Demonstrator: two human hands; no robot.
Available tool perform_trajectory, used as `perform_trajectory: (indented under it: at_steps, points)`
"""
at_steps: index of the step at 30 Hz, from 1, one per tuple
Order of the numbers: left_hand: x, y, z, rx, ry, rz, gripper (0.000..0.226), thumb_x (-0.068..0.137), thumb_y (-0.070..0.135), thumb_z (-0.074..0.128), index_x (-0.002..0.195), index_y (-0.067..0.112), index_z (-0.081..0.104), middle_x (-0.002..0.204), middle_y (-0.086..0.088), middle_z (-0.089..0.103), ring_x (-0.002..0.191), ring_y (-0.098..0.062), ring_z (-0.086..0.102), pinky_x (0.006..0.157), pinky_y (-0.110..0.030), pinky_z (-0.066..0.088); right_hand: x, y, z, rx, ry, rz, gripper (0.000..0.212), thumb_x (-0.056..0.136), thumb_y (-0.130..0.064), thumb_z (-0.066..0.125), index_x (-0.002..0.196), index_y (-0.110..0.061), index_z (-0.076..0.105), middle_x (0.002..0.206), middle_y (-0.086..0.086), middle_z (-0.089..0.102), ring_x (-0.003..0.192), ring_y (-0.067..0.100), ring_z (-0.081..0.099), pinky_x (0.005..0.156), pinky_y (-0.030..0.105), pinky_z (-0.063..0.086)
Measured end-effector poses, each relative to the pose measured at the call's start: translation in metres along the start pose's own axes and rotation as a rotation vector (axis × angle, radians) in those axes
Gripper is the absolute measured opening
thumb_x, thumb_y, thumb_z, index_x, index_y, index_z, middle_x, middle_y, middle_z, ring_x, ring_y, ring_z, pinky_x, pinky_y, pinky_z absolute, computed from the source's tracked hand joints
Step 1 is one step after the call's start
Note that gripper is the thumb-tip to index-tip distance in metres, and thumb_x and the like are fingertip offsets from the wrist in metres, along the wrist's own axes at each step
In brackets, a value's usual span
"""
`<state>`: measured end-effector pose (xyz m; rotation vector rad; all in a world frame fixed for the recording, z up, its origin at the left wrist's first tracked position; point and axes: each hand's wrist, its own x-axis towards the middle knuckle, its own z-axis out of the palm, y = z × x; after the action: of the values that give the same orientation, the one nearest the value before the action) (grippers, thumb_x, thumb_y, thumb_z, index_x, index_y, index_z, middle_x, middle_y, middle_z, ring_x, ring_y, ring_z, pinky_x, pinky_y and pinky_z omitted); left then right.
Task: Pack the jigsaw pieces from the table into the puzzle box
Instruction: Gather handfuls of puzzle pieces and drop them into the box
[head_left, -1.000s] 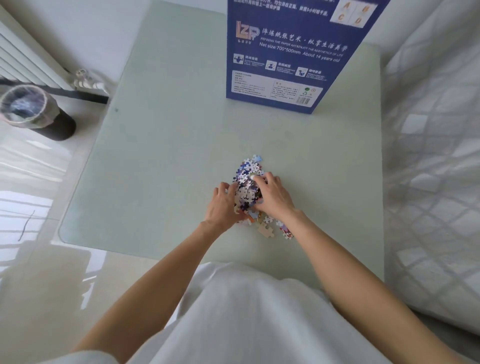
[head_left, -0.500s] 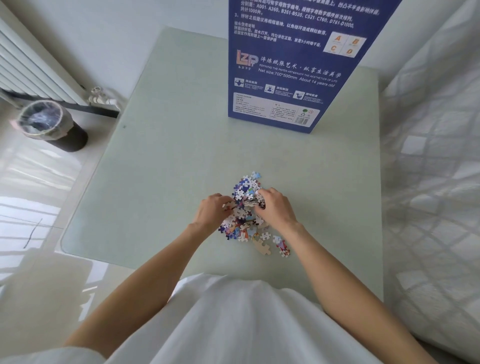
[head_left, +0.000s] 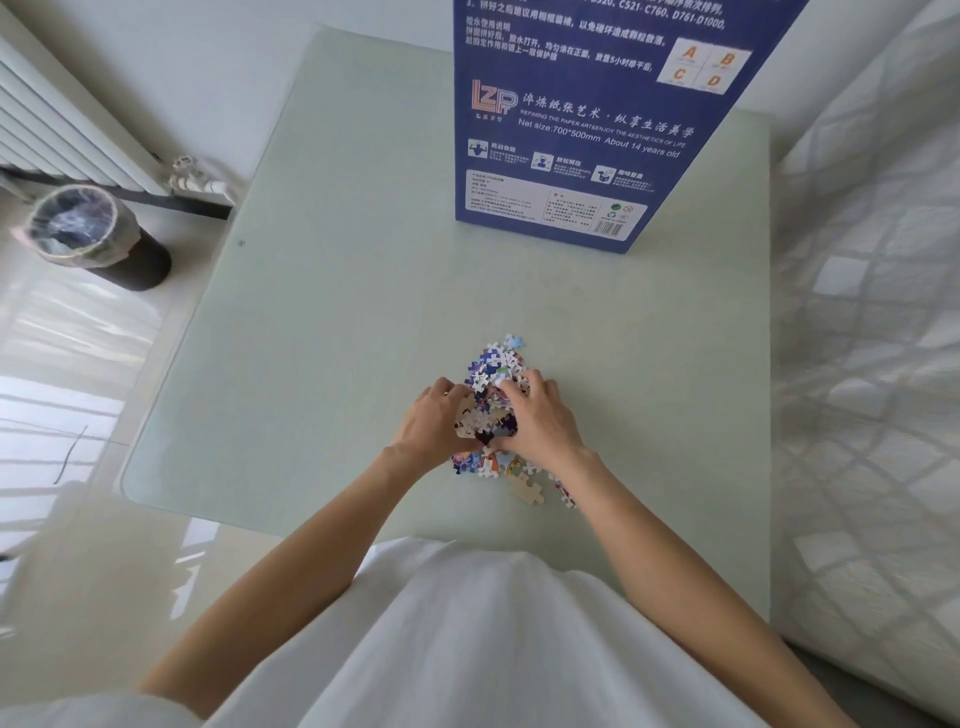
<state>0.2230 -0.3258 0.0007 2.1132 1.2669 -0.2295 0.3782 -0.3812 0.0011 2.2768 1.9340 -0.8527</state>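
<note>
Blue box (head_left: 597, 119): printed "LZP", "Net size: 700*500mm About 14 years old"
Pieces (head_left: 493, 364): heaped between both hands
Left hand (head_left: 434, 423): clutching pieces
Right hand (head_left: 537, 415): clutching pieces

Table (head_left: 332, 322): jigsaw pieces (head_left: 493, 364), puzzle box (head_left: 582, 130)

A pale green worktop (head_left: 337, 312) stood on a glossy cream floor (head_left: 93, 571) that caught streaks of daylight. A white radiator (head_left: 62, 135) lined the wall at left, a lined bin (head_left: 98, 244) near it. A quilted white bed (head_left: 872, 338) lay just right.
</note>
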Motion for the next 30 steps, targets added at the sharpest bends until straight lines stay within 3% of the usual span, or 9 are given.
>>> perform_trajectory:
  at_steps: [6,15,22,24,27,30]
  points:
    - [0.003,0.003,0.003,-0.037,0.033,-0.039,0.069,0.07,0.031,0.079,0.128,0.014,0.046,0.116,-0.01,0.052,0.105,-0.028,0.052,0.088,-0.032,0.042,0.0,-0.005,0.005,0.09,0.12,-0.013,0.053,0.077,-0.023,0.074,0.125,-0.022,0.051,0.114,0.007,0.051,0.097,0.025,0.056,0.076,0.032,0.049]
    - [0.005,0.0,-0.003,-0.183,0.088,-0.08,0.046,0.077,0.023,0.075,0.119,0.013,0.059,0.106,-0.01,0.063,0.093,-0.028,0.059,0.079,-0.03,0.044,0.002,0.0,-0.003,0.164,0.242,0.006,0.023,0.086,-0.032,0.063,0.106,-0.02,0.067,0.096,0.001,0.065,0.075,0.017,0.061,0.064,0.029,0.051]
    - [0.006,-0.007,-0.012,-0.249,0.187,-0.074,0.02,0.079,0.022,0.074,0.096,0.012,0.071,0.087,-0.006,0.072,0.078,-0.021,0.064,0.065,-0.022,0.042,-0.001,0.003,-0.019,0.279,0.357,0.019,0.024,0.086,-0.027,0.065,0.105,-0.013,0.068,0.091,0.004,0.07,0.071,0.016,0.061,0.064,0.025,0.047]
    - [0.007,-0.009,-0.016,-0.262,0.217,-0.065,0.018,0.079,0.024,0.074,0.092,0.012,0.072,0.083,-0.004,0.072,0.073,-0.019,0.064,0.064,-0.023,0.045,-0.001,0.003,-0.025,0.305,0.385,0.001,0.024,0.085,-0.026,0.066,0.104,-0.011,0.068,0.089,0.005,0.071,0.07,0.017,0.062,0.067,0.03,0.052]
    - [0.007,-0.009,-0.023,-0.283,0.259,-0.04,0.018,0.078,0.027,0.074,0.088,0.013,0.074,0.077,-0.003,0.072,0.069,-0.019,0.066,0.064,-0.031,0.052,0.002,0.007,-0.032,0.328,0.364,0.013,0.028,0.084,-0.027,0.066,0.108,-0.011,0.067,0.096,0.007,0.072,0.07,0.016,0.064,0.075,0.036,0.055]
    - [0.005,-0.005,-0.036,-0.301,0.309,0.013,0.017,0.078,0.026,0.073,0.089,0.013,0.074,0.077,-0.002,0.073,0.068,-0.015,0.067,0.064,-0.031,0.053,0.001,0.012,-0.047,0.38,0.287,0.07,0.038,0.085,-0.029,0.066,0.118,-0.011,0.063,0.113,0.006,0.068,0.062,0.006,0.055,0.078,0.024,0.048]
